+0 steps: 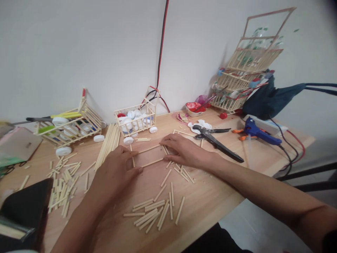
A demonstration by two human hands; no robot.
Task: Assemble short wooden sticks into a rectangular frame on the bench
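Between my two hands on the worktop point(210, 196) lies a small rectangular frame of sticks point(150, 155), flat on the wood. My left hand point(116, 168) rests at its left end, fingers loosely curled with thumb and fingertips touching the short side; my right hand point(181, 149) lies flat and open over the right end, fingertips pressing the corner down. Neither hand closes round anything; I judge they pin the frame so its joints stay square.

Loose cut sticks point(155, 212) lie scattered just below the frame, near at hand, and a bundle of long sticks point(107, 144) leans away at the upper left. Behind the frame stands a small stick cart filled with white bottle caps point(135, 121). Black shears point(216, 138) and a blue glue gun point(256, 133) lie to the right, clear of my wrist.

The worktop's near edge runs diagonally under my right forearm, so open room lies mostly between the frame and the scattered sticks.
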